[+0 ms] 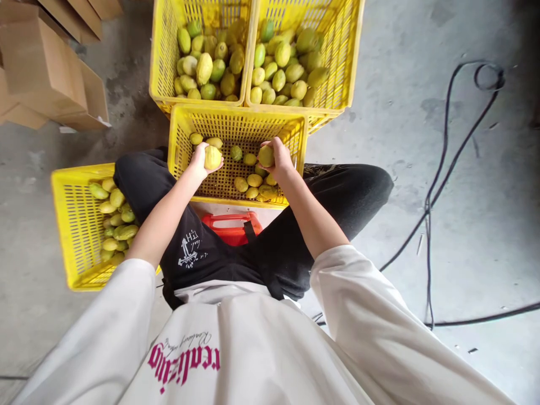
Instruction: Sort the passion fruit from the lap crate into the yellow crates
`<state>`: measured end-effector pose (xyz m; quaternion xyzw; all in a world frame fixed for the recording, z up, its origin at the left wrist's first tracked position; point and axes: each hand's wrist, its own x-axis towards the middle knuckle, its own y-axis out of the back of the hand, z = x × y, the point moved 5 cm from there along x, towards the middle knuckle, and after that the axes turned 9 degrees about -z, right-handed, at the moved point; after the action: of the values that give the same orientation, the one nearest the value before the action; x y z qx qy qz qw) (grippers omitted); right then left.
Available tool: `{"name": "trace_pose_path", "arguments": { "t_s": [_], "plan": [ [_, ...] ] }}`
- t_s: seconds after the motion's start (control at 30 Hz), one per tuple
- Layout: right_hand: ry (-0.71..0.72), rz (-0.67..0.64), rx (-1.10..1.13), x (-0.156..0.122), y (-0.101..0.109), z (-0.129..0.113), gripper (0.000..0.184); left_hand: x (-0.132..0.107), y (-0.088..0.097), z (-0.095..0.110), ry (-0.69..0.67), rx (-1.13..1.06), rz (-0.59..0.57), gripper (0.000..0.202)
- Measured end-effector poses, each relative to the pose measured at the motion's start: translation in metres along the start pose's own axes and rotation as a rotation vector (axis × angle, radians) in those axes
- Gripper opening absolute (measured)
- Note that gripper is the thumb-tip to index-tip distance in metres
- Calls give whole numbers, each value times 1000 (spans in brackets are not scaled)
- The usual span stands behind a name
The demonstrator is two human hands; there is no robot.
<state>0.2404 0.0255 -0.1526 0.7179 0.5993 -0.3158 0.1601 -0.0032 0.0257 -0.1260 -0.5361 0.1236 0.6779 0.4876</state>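
My left hand [199, 160] is closed around a yellow lemon [212, 158], over the left part of the nearest yellow crate [237, 118]. On the right side of that crate, my right hand [281, 155] grips a duller, greenish-yellow lemon [265, 156] with its fingers wrapped over it. Below my hands, several loose lemons [254, 180] lie on the crate's slotted floor, mostly in the near right corner. One greener lemon [236, 153] rests near the middle.
Two yellow crates, left [158, 56] and right [352, 62], stand behind, holding many green and yellow lemons. Another lemon crate [70, 225] sits beside my left leg. A red plastic seat [230, 230] shows between my legs. Cardboard boxes [46, 62] stand far left; a black cable [442, 157] crosses the floor at right.
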Motion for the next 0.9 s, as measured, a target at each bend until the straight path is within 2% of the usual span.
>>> {"name": "trace_pose_path", "arguments": {
  "t_s": [0.13,0.33,0.47,0.57,0.77,0.83,0.9],
  "plan": [
    [33,-102,90,6,-6,2,37,-11,-7,-2,64,-54,38,29],
    [-1,-188,220,-3,-17,-7,19,-22,-14,6,6,-57,54,23],
    [-14,-255,246,-13,-27,-13,28,-22,-9,9,-3,-87,141,16],
    [-21,-269,202,-19,-32,-16,31,-25,-10,8,-4,-84,167,17],
    [21,-270,182,-24,-34,-20,13,-31,-19,5,-14,24,54,27],
    [63,-250,140,-24,-34,-19,16,-33,-20,5,-36,28,53,25],
    [107,-239,100,-24,-34,-20,26,-35,-21,5,-64,19,64,24]
  ]
}}
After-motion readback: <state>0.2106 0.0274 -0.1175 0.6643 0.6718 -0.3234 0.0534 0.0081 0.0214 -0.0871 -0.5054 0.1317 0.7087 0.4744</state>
